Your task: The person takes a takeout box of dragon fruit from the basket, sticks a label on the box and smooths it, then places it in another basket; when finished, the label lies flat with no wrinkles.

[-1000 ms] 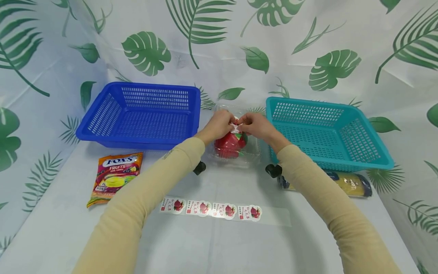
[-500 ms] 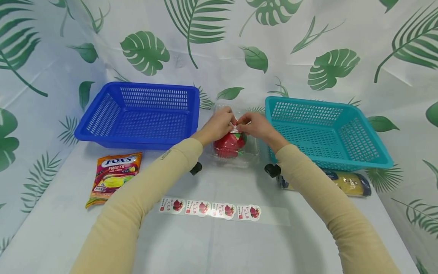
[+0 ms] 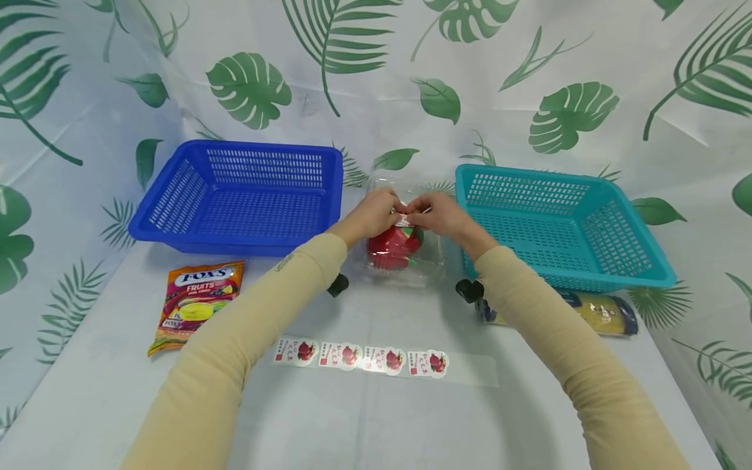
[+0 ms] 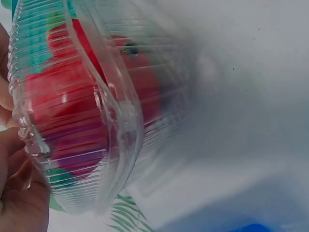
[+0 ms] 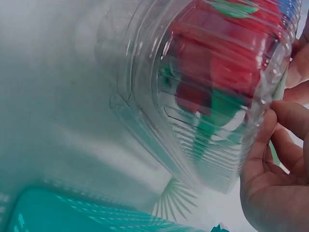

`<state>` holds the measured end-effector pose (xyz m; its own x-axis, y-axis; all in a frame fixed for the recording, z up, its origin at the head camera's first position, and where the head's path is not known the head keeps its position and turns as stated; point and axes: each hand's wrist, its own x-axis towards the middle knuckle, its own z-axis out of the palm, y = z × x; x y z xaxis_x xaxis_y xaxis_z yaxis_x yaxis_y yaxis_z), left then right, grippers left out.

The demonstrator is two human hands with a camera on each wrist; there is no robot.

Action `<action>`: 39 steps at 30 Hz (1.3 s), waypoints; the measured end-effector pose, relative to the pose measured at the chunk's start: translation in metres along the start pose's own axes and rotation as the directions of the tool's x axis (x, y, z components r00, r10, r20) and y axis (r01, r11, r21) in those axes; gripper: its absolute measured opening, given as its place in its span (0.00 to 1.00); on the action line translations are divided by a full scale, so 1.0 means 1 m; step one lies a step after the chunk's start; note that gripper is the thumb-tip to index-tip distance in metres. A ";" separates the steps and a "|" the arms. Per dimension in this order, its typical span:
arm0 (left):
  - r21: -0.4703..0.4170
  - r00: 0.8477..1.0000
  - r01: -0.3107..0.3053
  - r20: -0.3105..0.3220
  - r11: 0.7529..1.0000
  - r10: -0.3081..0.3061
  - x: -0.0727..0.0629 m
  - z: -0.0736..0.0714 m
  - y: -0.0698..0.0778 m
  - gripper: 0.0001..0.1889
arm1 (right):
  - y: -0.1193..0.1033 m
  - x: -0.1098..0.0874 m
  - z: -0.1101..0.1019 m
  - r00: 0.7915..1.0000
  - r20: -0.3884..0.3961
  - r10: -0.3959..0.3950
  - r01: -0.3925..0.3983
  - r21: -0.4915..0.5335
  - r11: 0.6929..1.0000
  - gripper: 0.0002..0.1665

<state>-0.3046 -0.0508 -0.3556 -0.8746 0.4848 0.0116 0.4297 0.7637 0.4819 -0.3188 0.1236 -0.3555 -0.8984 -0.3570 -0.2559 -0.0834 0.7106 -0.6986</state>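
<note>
A clear plastic clamshell box [image 3: 431,251] stands between the two baskets, with red and green contents [image 3: 392,247] showing through its ribbed walls. Over its lid, a white label sticker [image 3: 404,220] is held by both hands. My left hand [image 3: 376,212] pinches it from the left, fingertips right at the lid. From the other side my right hand [image 3: 439,214] pinches it with thumb and forefinger. In the left wrist view the left fingers [image 4: 14,164] lie along the lid's top. The right wrist view shows the right fingers [image 5: 275,130] at the same lid, a pale sticker edge beside them.
Back left is a blue basket [image 3: 235,249]; back right, a teal basket [image 3: 564,277]. A candy bag [image 3: 202,300] lies at left, a pack of yellow pasta [image 3: 605,315] at right. Nearer the front lies a clear strip [image 3: 472,370] with several fruit stickers [image 3: 384,360].
Both hands stay over the lid. Their fingertips have shifted slightly on the sticker, and less of it shows between them. The box and the other things stay put.
</note>
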 end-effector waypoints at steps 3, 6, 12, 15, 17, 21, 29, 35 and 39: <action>0.010 1.000 0.002 0.031 1.000 -0.003 0.002 -0.001 0.000 0.15 | -0.002 -0.001 -0.002 1.000 0.028 -0.014 0.015 -0.016 1.000 0.24; 0.017 0.998 0.005 0.059 1.000 -0.006 0.002 -0.002 -0.001 0.17 | -0.001 -0.002 -0.005 0.997 0.065 -0.039 0.043 -0.051 0.998 0.31; -0.022 0.992 0.034 0.119 0.999 -0.031 0.001 -0.005 -0.001 0.21 | 0.004 -0.002 -0.011 0.981 0.158 -0.114 0.126 -0.068 0.990 0.34; -0.041 0.990 0.044 0.136 0.998 -0.038 0.000 -0.006 -0.001 0.22 | 0.006 -0.003 -0.014 0.971 0.194 -0.137 0.152 -0.062 0.986 0.33; -0.050 0.990 0.042 0.135 0.998 -0.035 0.000 -0.006 -0.002 0.23 | 0.006 -0.003 -0.016 0.968 0.209 -0.139 0.153 -0.053 0.987 0.33; -0.080 0.992 0.039 0.121 0.996 -0.029 -0.002 -0.005 -0.002 0.23 | 0.006 -0.004 -0.018 0.966 0.224 -0.128 0.138 -0.028 0.990 0.34; -0.113 0.994 0.025 0.111 0.993 -0.012 -0.002 -0.005 -0.003 0.21 | 0.006 -0.003 -0.016 0.972 0.222 -0.076 0.076 0.008 0.997 0.31; -0.178 0.994 0.030 0.110 0.984 -0.011 -0.002 -0.005 -0.007 0.21 | 0.006 -0.003 -0.015 0.978 0.194 -0.072 0.073 0.003 0.997 0.24; -0.208 0.994 0.041 0.109 0.977 -0.019 -0.004 -0.004 -0.010 0.20 | 0.003 -0.006 -0.016 0.974 0.210 -0.089 0.087 0.018 0.996 0.22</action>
<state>-0.3065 -0.0625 -0.3569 -0.8528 0.5139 -0.0925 0.3375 0.6777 0.6533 -0.3200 0.1373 -0.3453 -0.7769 -0.5380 -0.3271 -0.1539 0.6660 -0.7299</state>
